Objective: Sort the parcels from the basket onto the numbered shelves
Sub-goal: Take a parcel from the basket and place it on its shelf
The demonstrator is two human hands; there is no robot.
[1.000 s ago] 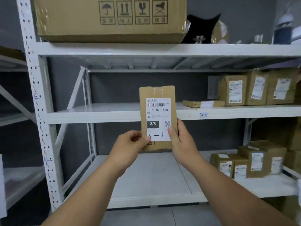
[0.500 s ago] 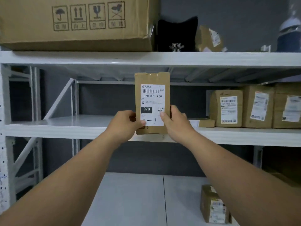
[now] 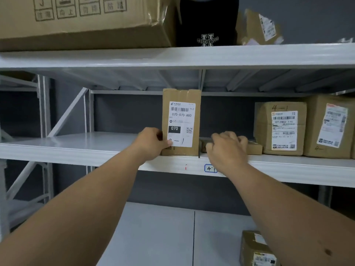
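Placement step: parcel (image 3: 181,121) upright on the 4-1 shelf (image 3: 76,150), pinched by left hand (image 3: 151,143); right hand (image 3: 226,148) curled on flat box (image 3: 253,147) beside it; release next

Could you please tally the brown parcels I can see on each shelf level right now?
Top shelf: 2, a large carton and a small parcel.
Middle shelf: 4, the held parcel, a flat one, and two upright.
Bottom shelf: 1.
Total: 7.
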